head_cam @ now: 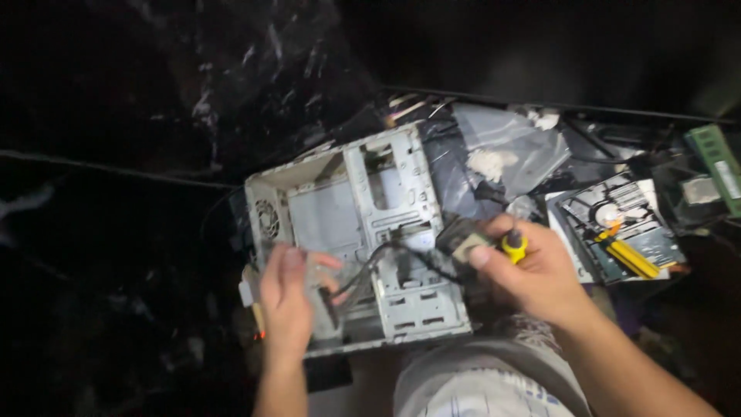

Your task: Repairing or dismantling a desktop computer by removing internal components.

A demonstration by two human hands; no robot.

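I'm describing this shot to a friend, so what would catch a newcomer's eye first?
First, the open pale computer case lying mid-frame against dark surroundings. The left hand reaches into its lower left corner among cables, and the right hand holds a yellow-handled tool at its right edge. Farther right lies a hard drive.

Case interior (324,216) open above; cables (370,266) cross middle; tool clutter (617,232) blocks right

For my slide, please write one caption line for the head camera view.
Left hand reaches into an open computer case; right hand holds a yellow-handled tool.
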